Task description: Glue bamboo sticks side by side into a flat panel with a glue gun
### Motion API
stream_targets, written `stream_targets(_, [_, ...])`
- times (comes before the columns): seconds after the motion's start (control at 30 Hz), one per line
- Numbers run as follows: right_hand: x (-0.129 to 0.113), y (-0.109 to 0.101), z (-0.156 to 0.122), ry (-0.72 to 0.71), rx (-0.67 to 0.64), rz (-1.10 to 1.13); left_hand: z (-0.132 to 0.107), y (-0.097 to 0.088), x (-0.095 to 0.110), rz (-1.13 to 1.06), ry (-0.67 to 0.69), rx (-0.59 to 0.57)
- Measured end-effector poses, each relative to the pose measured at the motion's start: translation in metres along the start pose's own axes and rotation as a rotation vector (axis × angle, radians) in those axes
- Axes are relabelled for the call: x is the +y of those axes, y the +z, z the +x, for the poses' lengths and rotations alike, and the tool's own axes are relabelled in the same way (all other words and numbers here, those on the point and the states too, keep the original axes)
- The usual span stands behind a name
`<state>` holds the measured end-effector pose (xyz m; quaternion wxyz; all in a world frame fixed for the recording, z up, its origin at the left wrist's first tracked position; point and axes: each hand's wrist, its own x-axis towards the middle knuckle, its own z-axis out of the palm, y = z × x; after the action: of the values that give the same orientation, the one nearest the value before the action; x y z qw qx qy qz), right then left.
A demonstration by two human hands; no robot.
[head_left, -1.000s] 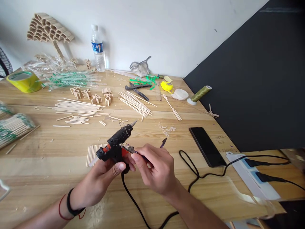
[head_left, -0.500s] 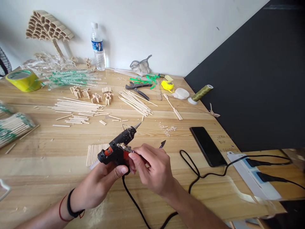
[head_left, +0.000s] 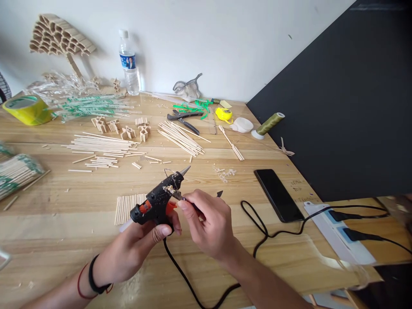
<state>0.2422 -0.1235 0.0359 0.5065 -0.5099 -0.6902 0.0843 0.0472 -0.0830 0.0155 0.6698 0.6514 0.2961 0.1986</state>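
**Scraping at the glue gun (head_left: pixel 157 201) in the centre of the frame**

We judge this cleaning work to be only partly done. Pale crumbs of dried glue (head_left: pixel 169 189) sit on top of the gun, close behind the nozzle (head_left: pixel 185 171), while the rear part of the black body looks cleaner to us. So the front part is what remains, as far as we can see.

The left hand (head_left: pixel 138 244) comes in from the lower left, and its fingers are clenched around the handle. It holds the gun above the table (head_left: pixel 64 240), with the nozzle pointing to the upper right. The cord (head_left: pixel 180 274) falls toward the bottom edge.

The right hand (head_left: pixel 209 223) comes in from the lower right. Its thumb and first fingers pinch a thin tool (head_left: pixel 176 195), whose crusted tip touches the gun body at the crumbs. The dark rear end of the tool sticks out above the knuckles. Just left of the gun, a mat of sticks (head_left: pixel 125 208) lies flat.
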Motion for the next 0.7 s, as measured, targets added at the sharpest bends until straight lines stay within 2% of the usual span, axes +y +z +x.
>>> stream_targets(0.2, [0.0005,0.0032,-0.0071,-0.025,-0.065,-0.001,0.0006,0.0029,0.0042,-0.097,-0.036,0.022])
stream_targets(0.4, [0.0014,0.0054,-0.0074,0.021,-0.106,0.017,-0.0024,0.0032,-0.0004,-0.071,-0.097,0.02])
stream_targets(0.7, [-0.0028,0.0002,-0.0003,0.033,-0.031,0.005,-0.0031,0.0003,0.001,0.07,-0.04,-0.015])
